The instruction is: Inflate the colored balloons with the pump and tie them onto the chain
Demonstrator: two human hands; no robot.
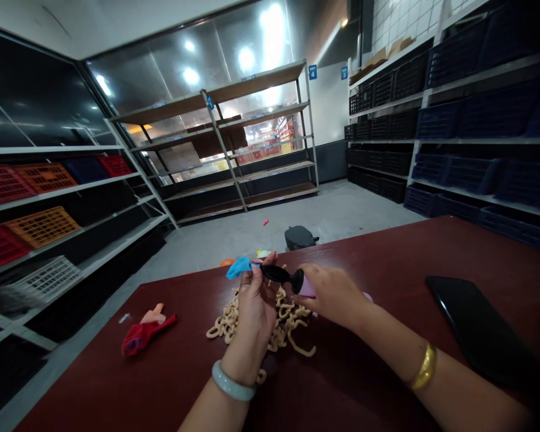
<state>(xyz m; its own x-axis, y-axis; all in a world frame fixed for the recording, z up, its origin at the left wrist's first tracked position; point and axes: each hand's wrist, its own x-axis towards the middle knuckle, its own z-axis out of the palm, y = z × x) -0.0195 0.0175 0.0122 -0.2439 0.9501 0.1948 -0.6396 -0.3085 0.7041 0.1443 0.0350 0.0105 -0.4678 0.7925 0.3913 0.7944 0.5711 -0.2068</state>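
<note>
A limp blue balloon is pinched at its neck by my left hand, whose fingers are closed around it at the black tip of a hand pump. The pump's black nozzle runs from that neck toward the right. My right hand is wrapped around the pump's light purple body, mostly hidden under the fingers. Below both hands lies a pile of tan, curly ring-shaped pieces on the dark red table. Red and peach limp balloons lie to the left.
A black phone-like slab rests on the table at the right. Beyond the table's far edge are a dark grey object and an orange balloon-like thing. Shelves with crates stand around the room.
</note>
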